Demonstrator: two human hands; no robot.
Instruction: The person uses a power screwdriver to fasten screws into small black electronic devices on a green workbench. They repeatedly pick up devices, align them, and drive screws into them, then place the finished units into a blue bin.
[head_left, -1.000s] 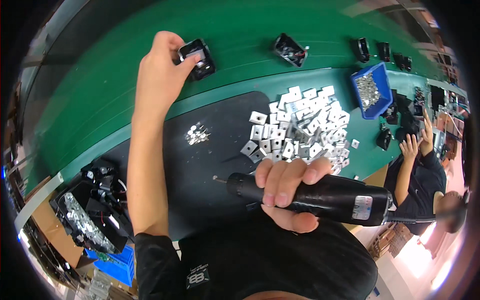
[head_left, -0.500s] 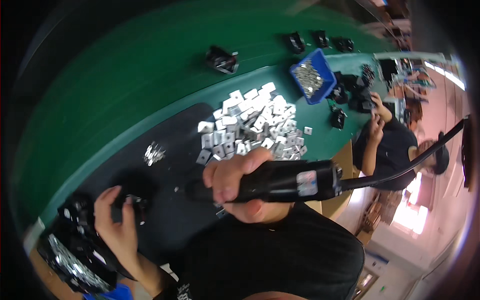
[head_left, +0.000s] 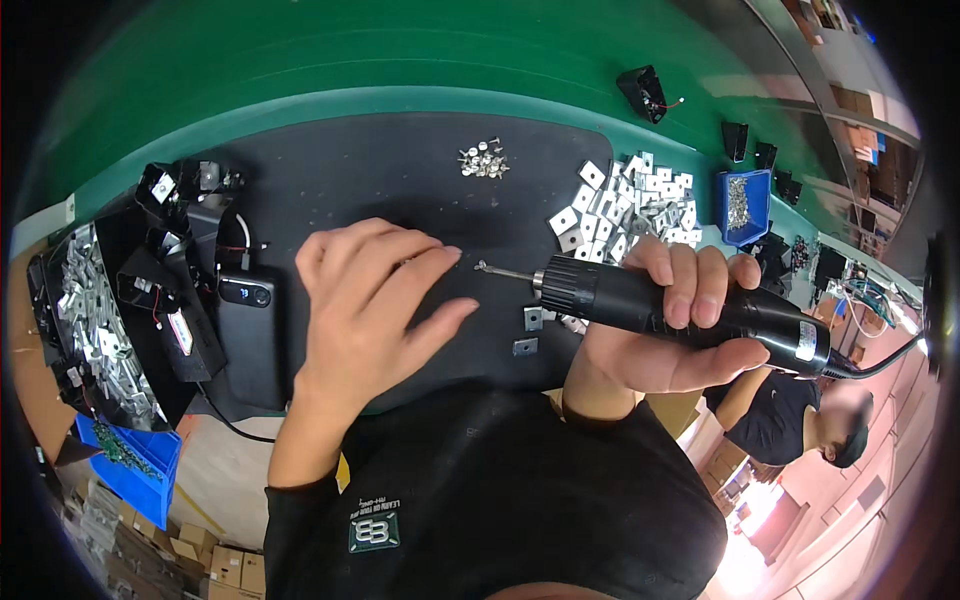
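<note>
My right hand [head_left: 690, 325] is wrapped around a black electric screwdriver [head_left: 610, 295], its cord leaving toward the right. The metal bit [head_left: 510, 272] points left, with a small shiny piece, apparently a screw [head_left: 481, 266], at its tip. Just left of that tip, my left hand [head_left: 365, 300] hovers palm down over the dark mat, fingers curved, thumb and index tips apart. A small glint shows between its fingers; what lies beneath is mostly hidden. A heap of small screws [head_left: 484, 160] lies beyond the left hand. Square metal plates with holes [head_left: 630, 205] are piled beyond the screwdriver.
Black housings with wires [head_left: 155, 285] and a black power bank [head_left: 250, 330] stand at left, beside a container of metal strips [head_left: 95, 320]. A blue bin [head_left: 722, 205] holds small metal parts at right. Another person [head_left: 775, 420] works farther right. A green surface [head_left: 400, 50] stretches behind the mat.
The view has swung leftward, revealing the power bank. The screwdriver's bit now shows, pointing at my left hand, which has come closer to it. My right hand still grips the screwdriver.
</note>
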